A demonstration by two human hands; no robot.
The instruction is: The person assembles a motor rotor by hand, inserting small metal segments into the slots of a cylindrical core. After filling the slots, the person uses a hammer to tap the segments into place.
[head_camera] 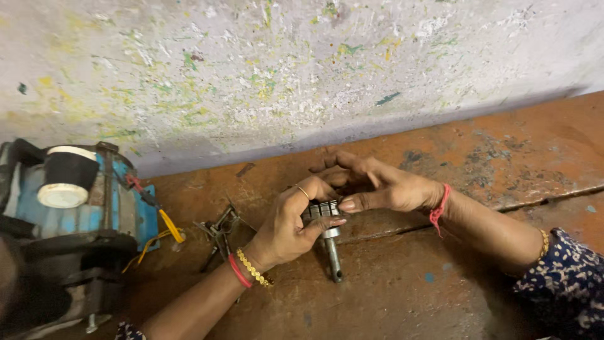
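A small metal rotor (327, 223) with a slotted grey core and a steel shaft pointing down toward me rests on the worn orange-brown floor (402, 289). My left hand (286, 223) wraps around the core from the left, thumb across its front. My right hand (377, 186) covers the core from the upper right, thumb pressed on its top edge. Both hands grip the same piece. The far side of the core is hidden by my fingers.
A blue electric motor (75, 214) with a black-and-white cylinder (65, 176) on top and red and yellow wires (165, 226) stands at the left. Dark metal pliers (219, 230) lie between it and my left wrist. A paint-spattered wall (283, 75) runs along the back.
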